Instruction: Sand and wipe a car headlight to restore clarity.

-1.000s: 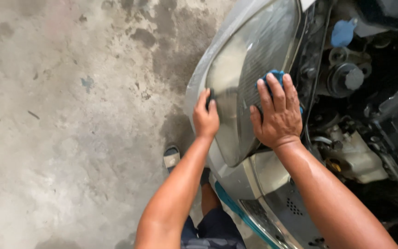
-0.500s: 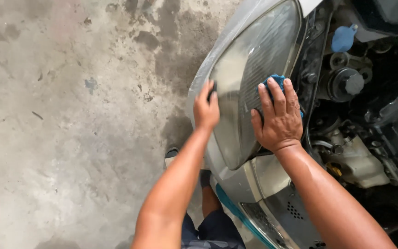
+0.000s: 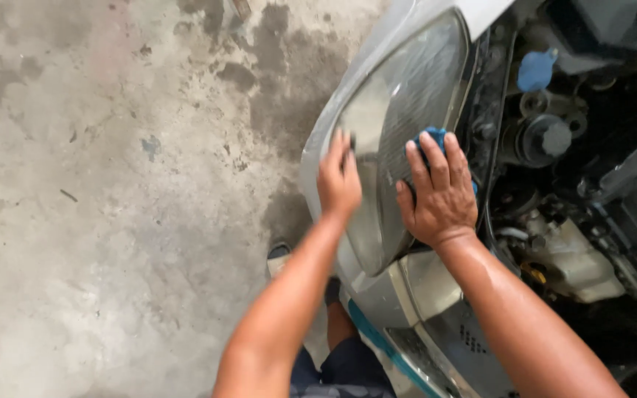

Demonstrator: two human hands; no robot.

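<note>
Headlight (image 3: pixel 407 110) at the car's front corner, left hand (image 3: pixel 339 180) on its edge at 8 o'clock, right hand (image 3: pixel 440 195) flat on the lens at 5 o'clock, pad (image 3: pixel 431 137) under the fingers, engine bay (image 3: pixel 576 169) at 3 o'clock, cap (image 3: pixel 536 70) at its 12 o'clock, concrete floor (image 3: pixel 112 206) at 9 o'clock.

The large clear plastic headlight lens (image 3: pixel 399 140) looks hazy and dull, with a faint sheen. The small blue pad (image 3: pixel 431 138) under the right hand (image 3: pixel 440 195) seems soft and matt. The silver painted car body (image 3: pixel 377 291) is smooth. The grey concrete floor (image 3: pixel 112 191) is rough and stained.
</note>
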